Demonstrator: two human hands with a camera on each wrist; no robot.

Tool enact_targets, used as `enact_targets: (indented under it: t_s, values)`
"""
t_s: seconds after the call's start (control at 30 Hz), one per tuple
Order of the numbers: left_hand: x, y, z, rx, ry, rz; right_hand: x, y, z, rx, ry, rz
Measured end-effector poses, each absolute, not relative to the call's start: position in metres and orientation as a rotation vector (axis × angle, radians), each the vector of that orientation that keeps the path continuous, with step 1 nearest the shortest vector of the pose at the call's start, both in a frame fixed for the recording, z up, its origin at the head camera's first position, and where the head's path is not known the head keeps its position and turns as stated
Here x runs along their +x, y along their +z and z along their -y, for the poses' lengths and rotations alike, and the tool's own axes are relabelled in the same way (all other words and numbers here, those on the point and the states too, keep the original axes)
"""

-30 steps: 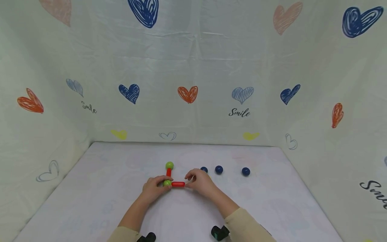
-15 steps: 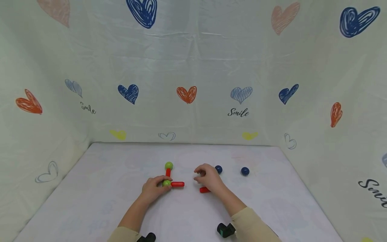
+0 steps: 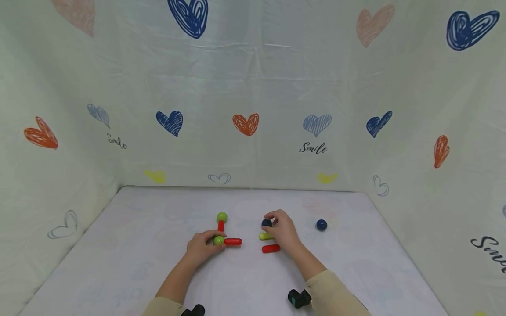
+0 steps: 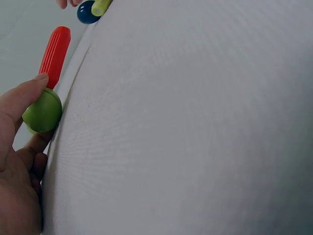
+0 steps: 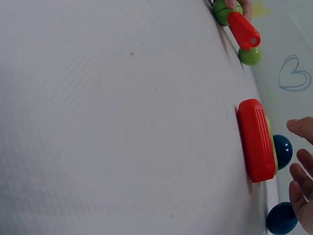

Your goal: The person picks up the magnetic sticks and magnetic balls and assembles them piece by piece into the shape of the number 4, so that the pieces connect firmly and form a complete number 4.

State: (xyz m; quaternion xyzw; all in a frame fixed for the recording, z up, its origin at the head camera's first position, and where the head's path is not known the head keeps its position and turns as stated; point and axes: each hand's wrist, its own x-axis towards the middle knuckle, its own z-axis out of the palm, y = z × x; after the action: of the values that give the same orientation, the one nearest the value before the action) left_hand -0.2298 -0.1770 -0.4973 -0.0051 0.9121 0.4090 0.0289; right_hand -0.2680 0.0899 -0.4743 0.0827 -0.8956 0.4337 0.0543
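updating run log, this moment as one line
left hand: grips green ball, ribbed red rod against it; right hand: at glossy dark blue ball, no clear grip; nearby: yellow-green rod

A smooth, hard plastic look is given by the green ball point(image 4: 45, 111), whose softly shining skin is crossed by a fine groove. Bright highlights are thrown back by the glossy blue ball point(image 4: 85, 13). The red stick point(image 5: 240, 27) joined to the green ball is moulded with lengthwise ribs in satin-looking plastic, and its end is set with a metal-looking disc point(image 5: 254, 41). The table point(image 4: 171, 122) is covered in matt white material, finely textured like cloth. The backdrop point(image 3: 213, 87) is formed by a creased, faintly shiny sheet. Matt cloth is seen in the beige right sleeve point(image 3: 332, 293).
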Motion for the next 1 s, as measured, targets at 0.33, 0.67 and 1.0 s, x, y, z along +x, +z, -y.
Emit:
enact_targets:
  t_s: [0.33,0.67,1.0]
  values:
    - [-0.2279,-0.4954,0.1769,-0.011,1.253,-2.814,-0.2725,-0.4736,-0.0891,0.185,1.262,2.804]
    - [-0.2292,-0.4994,0.1757,-0.034,1.263,-2.814,-0.2763,-0.4804,-0.0887,0.113,1.242,2.854]
    - [-0.2298,-0.4972,0.1752,-0.043,1.267,-2.813,-0.2768,-0.4798,-0.0857,0.136,1.253,2.816]
